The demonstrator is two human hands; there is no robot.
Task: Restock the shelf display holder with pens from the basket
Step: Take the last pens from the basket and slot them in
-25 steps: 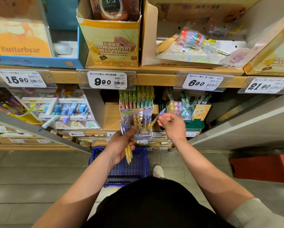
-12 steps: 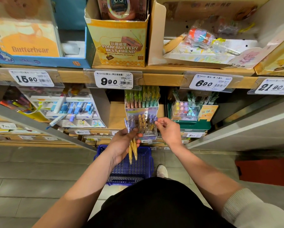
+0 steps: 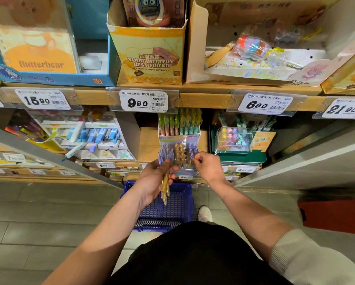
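Mid-frame, our left hand [image 3: 152,179] grips pens [image 3: 164,189] over the blue basket [image 3: 172,214]; our right hand [image 3: 208,167] pinches one pen [image 3: 192,160] at the display holder [image 3: 179,140] below the "9.90" tag [image 3: 143,101]; "Butterbear" box [image 3: 41,64] upper left.

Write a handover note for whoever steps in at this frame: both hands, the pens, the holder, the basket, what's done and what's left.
Left hand: grips a bundle of pens, tips down, just left of the holder.
Right hand: fingers pinch what looks like a pen at the holder's front right.
Holder: on the lower shelf, rows of purple and yellow pens already standing in it.
Basket: on the floor under the hands; no pens show in the visible part.
Left: seat this pen, then slot in the bundle.
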